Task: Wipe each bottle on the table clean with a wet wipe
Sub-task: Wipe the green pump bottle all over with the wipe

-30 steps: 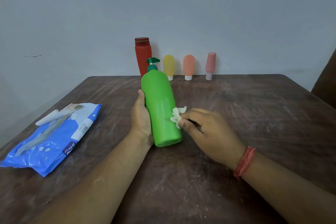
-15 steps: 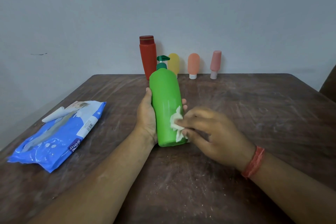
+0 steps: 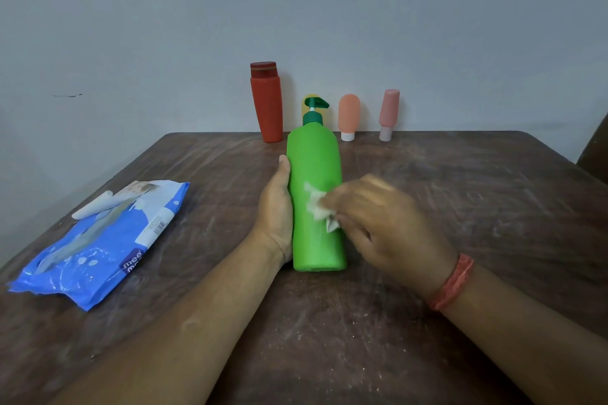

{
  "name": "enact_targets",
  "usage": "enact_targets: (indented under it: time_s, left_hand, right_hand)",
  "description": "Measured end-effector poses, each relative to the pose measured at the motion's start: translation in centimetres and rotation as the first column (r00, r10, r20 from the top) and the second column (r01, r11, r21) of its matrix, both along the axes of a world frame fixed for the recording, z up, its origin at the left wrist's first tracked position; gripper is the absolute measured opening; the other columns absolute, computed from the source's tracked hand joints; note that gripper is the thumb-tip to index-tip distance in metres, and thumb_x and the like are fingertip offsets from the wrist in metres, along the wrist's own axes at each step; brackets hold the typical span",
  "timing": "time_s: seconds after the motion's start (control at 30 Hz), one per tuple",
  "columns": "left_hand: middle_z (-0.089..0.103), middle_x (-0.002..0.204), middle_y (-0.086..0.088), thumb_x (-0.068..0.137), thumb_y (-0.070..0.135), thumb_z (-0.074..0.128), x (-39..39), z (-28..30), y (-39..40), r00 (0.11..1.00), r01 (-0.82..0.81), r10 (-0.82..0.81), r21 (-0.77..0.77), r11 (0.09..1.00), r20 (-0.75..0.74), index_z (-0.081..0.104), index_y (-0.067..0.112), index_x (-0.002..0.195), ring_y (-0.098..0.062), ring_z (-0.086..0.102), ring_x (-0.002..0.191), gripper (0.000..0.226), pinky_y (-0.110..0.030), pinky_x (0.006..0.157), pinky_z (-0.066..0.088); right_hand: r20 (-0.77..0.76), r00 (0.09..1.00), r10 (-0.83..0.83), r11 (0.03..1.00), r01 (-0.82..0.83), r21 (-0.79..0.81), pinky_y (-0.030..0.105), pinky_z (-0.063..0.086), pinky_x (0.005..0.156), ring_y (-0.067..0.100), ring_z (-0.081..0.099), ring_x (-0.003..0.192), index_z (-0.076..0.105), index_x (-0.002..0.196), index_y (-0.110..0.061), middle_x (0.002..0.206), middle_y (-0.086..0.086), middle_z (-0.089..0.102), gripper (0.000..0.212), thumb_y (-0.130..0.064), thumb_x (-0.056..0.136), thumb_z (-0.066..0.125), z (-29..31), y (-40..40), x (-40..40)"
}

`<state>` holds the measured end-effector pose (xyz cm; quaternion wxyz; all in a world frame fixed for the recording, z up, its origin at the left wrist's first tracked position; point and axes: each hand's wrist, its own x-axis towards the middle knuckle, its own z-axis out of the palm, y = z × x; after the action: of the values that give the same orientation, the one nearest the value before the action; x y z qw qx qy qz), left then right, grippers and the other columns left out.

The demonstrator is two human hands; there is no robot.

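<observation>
A tall green pump bottle (image 3: 314, 161) stands upright on the brown table (image 3: 460, 200), near its middle. My left hand (image 3: 275, 210) grips the bottle's left side. My right hand (image 3: 385, 223), blurred with motion, pinches a crumpled white wet wipe (image 3: 317, 205) and presses it against the bottle's front. Against the back wall stand a red bottle (image 3: 267, 102), a yellow tube (image 3: 307, 103) mostly hidden behind the pump, an orange tube (image 3: 348, 117) and a pink tube (image 3: 388, 113).
A blue wet-wipe pack (image 3: 98, 240) lies on the table's left side, its flap lifted. The wall runs close behind the row of bottles. A dark object (image 3: 595, 148) shows at the right edge.
My right hand has carried the wipe up the bottle's front, from near the base to mid-height. The bottle now stands more upright; my left hand keeps its hold.
</observation>
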<state>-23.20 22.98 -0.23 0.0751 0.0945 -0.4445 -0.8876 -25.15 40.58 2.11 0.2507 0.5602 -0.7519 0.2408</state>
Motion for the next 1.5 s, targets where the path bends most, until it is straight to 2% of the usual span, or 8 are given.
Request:
enact_targets:
  time_s: [0.13, 0.33, 0.5, 0.7, 0.9, 1.1, 1.33, 1.5]
  left_hand:
    - [0.071, 0.112, -0.02, 0.101, 0.067, 0.032, 0.0, 0.1, 0.6, 0.999, -0.035, 0.035, -0.04, 0.999, 0.008, 0.065, 0.004, 0.131, -0.032, 0.071, 0.089, 0.077, -0.041, 0.075, 0.061]
    - [0.074, 0.088, -0.017, 0.098, 0.07, 0.033, 0.2, 0.0, 0.0, 0.999, 0.04, -0.038, 0.052, 0.998, -0.036, 0.081, 0.005, 0.09, -0.027, 0.074, 0.073, 0.081, -0.036, 0.063, 0.062]
    - [0.071, 0.108, -0.017, 0.099, 0.068, 0.036, 0.4, 0.4, 0.8, 0.995, 0.063, -0.061, 0.019, 0.998, -0.074, 0.071, 0.008, 0.119, -0.029, 0.069, 0.094, 0.072, -0.042, 0.088, 0.055]
    - [0.067, 0.085, -0.016, 0.095, 0.068, 0.043, 0.8, 0.8, 0.5, 0.994, 0.033, -0.026, 0.059, 0.998, -0.11, 0.073, 0.005, 0.096, -0.026, 0.067, 0.074, 0.07, -0.034, 0.07, 0.058]
    - [0.066, 0.073, -0.005, 0.094, 0.067, 0.045, 1.2, 1.1, 1.2, 0.988, 0.09, -0.083, 0.05, 0.995, -0.127, 0.076, 0.012, 0.08, -0.017, 0.067, 0.064, 0.064, -0.026, 0.058, 0.057]
    - [0.056, 0.086, -0.009, 0.085, 0.06, 0.058, 0.9, 1.7, 1.4, 0.99, 0.012, -0.012, -0.001, 1.0, -0.14, 0.05, 0.011, 0.122, -0.021, 0.058, 0.077, 0.062, -0.033, 0.065, 0.052]
    - [0.067, 0.077, -0.008, 0.086, 0.069, 0.055, 0.9, 1.0, 0.5, 0.987, 0.048, -0.042, 0.033, 0.998, -0.156, 0.077, 0.011, 0.087, -0.021, 0.069, 0.069, 0.061, -0.031, 0.062, 0.058]
    - [0.062, 0.076, -0.008, 0.083, 0.072, 0.056, 0.7, 0.9, 0.5, 0.991, 0.022, -0.017, 0.032, 0.999, -0.132, 0.068, 0.01, 0.095, -0.02, 0.066, 0.063, 0.064, -0.029, 0.054, 0.055]
  right_hand:
    - [0.087, 0.98, -0.179, 0.981, 0.184, -0.058, 0.035, 0.052, 0.08, 0.019, 0.054, 0.098, 0.06, 0.131, -0.015, 0.109, 0.001, 0.066, 0.045, -0.001, 0.088, 0.063, 0.6, -0.9, -0.5]
    - [-0.024, 1.0, 0.016, 0.995, -0.014, 0.099, 0.036, 0.051, 0.095, 0.028, 0.056, 0.111, 0.065, 0.124, -0.006, 0.126, 0.01, 0.061, 0.037, 0.001, 0.089, 0.057, -0.6, -0.1, 0.8]
    - [0.062, 0.987, -0.148, 0.987, 0.152, -0.059, 0.041, 0.048, 0.101, 0.033, 0.055, 0.115, 0.064, 0.125, 0.003, 0.127, 0.015, 0.061, 0.037, 0.008, 0.088, 0.058, 0.9, -1.3, -0.3]
    - [-0.071, 0.989, 0.13, 0.98, -0.117, 0.163, 0.027, 0.039, 0.108, 0.022, 0.055, 0.116, 0.069, 0.116, -0.007, 0.121, 0.004, 0.064, 0.035, -0.002, 0.084, 0.057, 0.2, 0.4, 1.6]
    - [-0.079, 0.995, -0.065, 0.997, 0.069, 0.046, 0.035, 0.042, 0.107, 0.029, 0.056, 0.117, 0.065, 0.122, 0.0, 0.124, 0.012, 0.063, 0.034, -0.002, 0.088, 0.063, 1.2, -2.0, 1.5]
    - [-0.074, 0.997, 0.017, 0.999, -0.014, 0.037, 0.029, 0.041, 0.105, 0.022, 0.055, 0.115, 0.069, 0.118, -0.004, 0.12, 0.007, 0.064, 0.029, -0.01, 0.091, 0.057, 1.3, -0.9, 1.8]
    - [-0.027, 0.991, 0.129, 0.978, -0.123, 0.166, 0.029, 0.043, 0.103, 0.018, 0.056, 0.116, 0.072, 0.112, -0.012, 0.12, 0.001, 0.065, 0.025, -0.021, 0.096, 0.054, 1.5, 0.1, 1.7]
    - [-0.073, 0.993, 0.098, 0.988, -0.088, 0.125, 0.023, 0.038, 0.108, 0.019, 0.055, 0.118, 0.071, 0.117, -0.009, 0.123, 0.002, 0.065, 0.026, -0.013, 0.093, 0.059, 1.1, -0.2, 1.3]
